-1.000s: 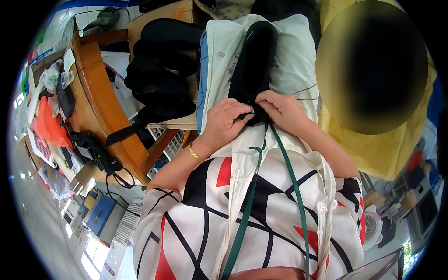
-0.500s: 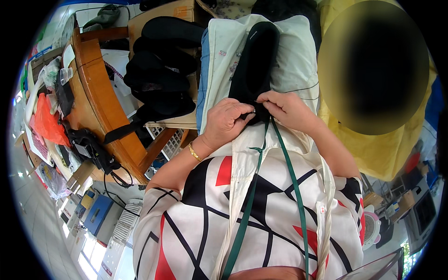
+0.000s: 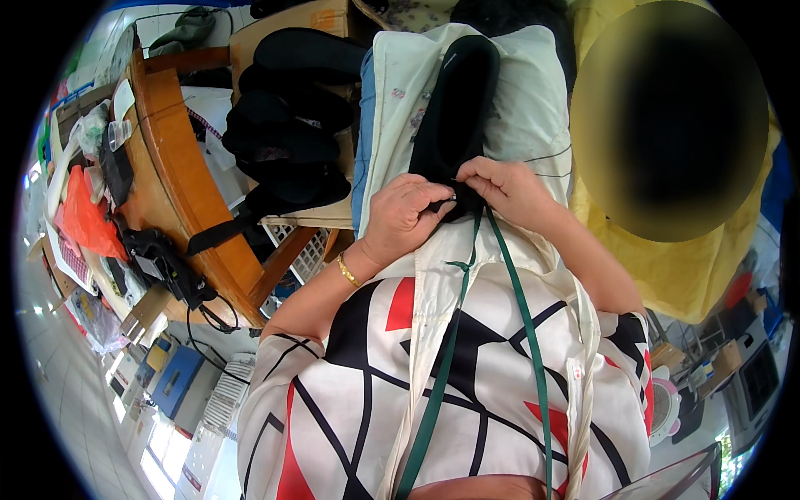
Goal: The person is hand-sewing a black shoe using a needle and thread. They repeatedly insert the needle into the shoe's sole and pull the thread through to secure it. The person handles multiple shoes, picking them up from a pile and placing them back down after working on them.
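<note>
A long black shoe [image 3: 454, 100] lies on a white cloth [image 3: 529, 108] over my lap, its near end toward me. My left hand [image 3: 406, 212] is closed, thumb and fingers pinching the shoe's near end; a small shiny speck shows at its fingertips. Close beside it, my right hand [image 3: 508, 190] pinches at the same end with thumb and forefinger together. A tiny light glint sits at those fingertips, too small to name. Two green straps [image 3: 517, 308] hang over my white apron, just below the hands.
Several black shoes [image 3: 283, 125] are stacked by a cardboard box [image 3: 321, 18] at left. Beside them curves a wooden chair [image 3: 187, 167]. A red plastic bag [image 3: 87, 215] and black bag [image 3: 162, 262] lie further left. Yellow cloth [image 3: 658, 279] covers something at right, partly behind a blurred patch.
My right hand has shifted very slightly up and to the left. My left hand and the shoe stay almost in place.
</note>
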A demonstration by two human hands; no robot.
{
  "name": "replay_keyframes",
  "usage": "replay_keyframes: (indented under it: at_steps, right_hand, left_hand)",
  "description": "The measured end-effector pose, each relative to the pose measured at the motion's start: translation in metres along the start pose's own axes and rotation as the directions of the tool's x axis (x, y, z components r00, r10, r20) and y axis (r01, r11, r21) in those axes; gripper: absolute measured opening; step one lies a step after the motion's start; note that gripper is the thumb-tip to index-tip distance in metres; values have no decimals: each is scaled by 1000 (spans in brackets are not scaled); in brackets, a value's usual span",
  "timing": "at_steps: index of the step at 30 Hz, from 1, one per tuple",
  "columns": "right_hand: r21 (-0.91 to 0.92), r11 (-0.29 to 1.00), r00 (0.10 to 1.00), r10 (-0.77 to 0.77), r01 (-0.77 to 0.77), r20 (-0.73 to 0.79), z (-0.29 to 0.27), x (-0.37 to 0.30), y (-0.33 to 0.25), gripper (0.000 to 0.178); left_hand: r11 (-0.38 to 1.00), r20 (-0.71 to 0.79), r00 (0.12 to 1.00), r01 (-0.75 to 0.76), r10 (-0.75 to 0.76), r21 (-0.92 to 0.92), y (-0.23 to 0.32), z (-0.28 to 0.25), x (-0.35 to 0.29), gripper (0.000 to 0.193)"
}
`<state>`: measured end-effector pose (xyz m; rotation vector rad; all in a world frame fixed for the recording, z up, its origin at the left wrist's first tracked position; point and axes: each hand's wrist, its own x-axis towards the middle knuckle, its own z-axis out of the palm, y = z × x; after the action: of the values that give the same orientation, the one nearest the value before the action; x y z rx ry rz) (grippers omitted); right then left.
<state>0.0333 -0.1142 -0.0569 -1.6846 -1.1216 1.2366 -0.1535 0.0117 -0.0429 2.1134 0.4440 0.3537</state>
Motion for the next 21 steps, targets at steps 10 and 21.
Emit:
replay_keyframes:
  at_steps: [10,21]
  right_hand:
    - [-106,994,998,2,-9,-65,23,14,-18,20]
    - [-289,951,992,-87,111,95,-11,26,-39,10]
  left_hand:
    - [996,67,998,1,-7,93,4,-2,-3,25]
    - [940,87,977,-212,195,268,8,-5,1,28]
